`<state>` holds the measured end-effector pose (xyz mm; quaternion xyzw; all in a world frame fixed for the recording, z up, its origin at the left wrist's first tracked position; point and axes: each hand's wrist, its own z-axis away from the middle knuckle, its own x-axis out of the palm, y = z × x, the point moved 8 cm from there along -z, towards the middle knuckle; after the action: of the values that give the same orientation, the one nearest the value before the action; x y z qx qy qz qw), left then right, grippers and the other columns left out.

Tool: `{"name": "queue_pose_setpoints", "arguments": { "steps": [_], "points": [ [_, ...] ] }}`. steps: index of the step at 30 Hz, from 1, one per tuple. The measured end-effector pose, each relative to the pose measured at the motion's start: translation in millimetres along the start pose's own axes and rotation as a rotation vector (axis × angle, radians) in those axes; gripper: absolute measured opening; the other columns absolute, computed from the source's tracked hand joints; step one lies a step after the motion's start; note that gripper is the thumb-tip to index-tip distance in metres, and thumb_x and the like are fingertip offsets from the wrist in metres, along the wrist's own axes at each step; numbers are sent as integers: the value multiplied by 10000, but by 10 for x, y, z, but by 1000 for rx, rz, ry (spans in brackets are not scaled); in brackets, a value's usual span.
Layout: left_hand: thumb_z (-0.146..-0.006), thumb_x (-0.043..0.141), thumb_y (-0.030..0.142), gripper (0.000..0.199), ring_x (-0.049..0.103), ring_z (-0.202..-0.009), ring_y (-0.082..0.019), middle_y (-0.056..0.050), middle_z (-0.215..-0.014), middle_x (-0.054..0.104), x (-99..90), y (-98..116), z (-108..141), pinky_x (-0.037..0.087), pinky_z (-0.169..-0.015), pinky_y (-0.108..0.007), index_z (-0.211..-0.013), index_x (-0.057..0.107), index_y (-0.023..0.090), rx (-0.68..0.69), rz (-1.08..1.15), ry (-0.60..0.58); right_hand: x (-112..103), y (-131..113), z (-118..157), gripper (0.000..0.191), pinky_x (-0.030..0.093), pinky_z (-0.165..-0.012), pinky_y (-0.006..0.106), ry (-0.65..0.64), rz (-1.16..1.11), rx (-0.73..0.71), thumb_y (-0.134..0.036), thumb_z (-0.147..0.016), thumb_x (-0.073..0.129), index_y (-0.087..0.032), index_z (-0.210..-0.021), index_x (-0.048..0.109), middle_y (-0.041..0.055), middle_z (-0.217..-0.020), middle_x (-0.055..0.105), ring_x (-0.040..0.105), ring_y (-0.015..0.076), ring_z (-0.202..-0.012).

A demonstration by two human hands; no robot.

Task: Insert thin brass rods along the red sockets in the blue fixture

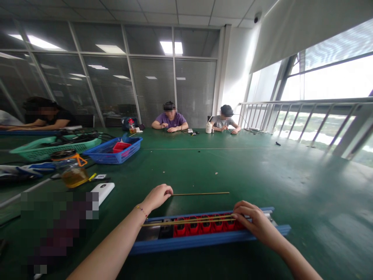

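The left hand (158, 196) pinches 1 thin rod (201, 193) by its end. The right hand (252, 216) grips 2 rods (154, 224) over a blue-sided tray (204, 240).

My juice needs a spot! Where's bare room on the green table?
Mostly bare: green table between the lone rod and the white bottle, and right of the right hand. Crowded: left, around the blue basket and jar.
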<state>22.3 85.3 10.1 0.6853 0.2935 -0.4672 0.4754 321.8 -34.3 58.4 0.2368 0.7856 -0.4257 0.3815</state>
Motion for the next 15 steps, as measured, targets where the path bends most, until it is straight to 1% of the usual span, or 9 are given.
{"name": "queue_pose_setpoints", "arguments": {
  "steps": [5,8,12,15],
  "points": [
    [-774,463,229,188,553,-756,-149,-25,-832,599,9,-16,-13,410,-696,-249,-823,644,222,13,3,-3,-22,110,-7,314,467,-703,262,28,-108,65,-399,-867,411,-199,-745,621,52,-841,600,566,165,-778],
    [-766,470,231,188,554,-759,-153,-26,-818,603,12,-19,-19,408,-699,-249,-829,647,218,16,-4,-9,-107,211,-1,317,470,-702,259,70,-137,90,-418,-854,424,-195,-733,614,51,-838,600,570,166,-776],
    [-761,475,253,185,560,-745,-152,-26,-808,613,9,-32,-10,401,-667,-238,-805,648,209,16,6,-16,-298,387,7,315,457,-729,269,140,-80,120,-446,-834,449,-196,-746,620,51,-827,614,570,179,-791],
    [-763,482,282,182,567,-736,-147,-22,-808,630,-1,-68,-1,388,-646,-225,-793,642,201,-2,18,-7,-353,533,-15,328,444,-709,259,103,-8,166,-457,-831,447,-197,-770,638,40,-793,629,573,175,-765]
  ]
}}
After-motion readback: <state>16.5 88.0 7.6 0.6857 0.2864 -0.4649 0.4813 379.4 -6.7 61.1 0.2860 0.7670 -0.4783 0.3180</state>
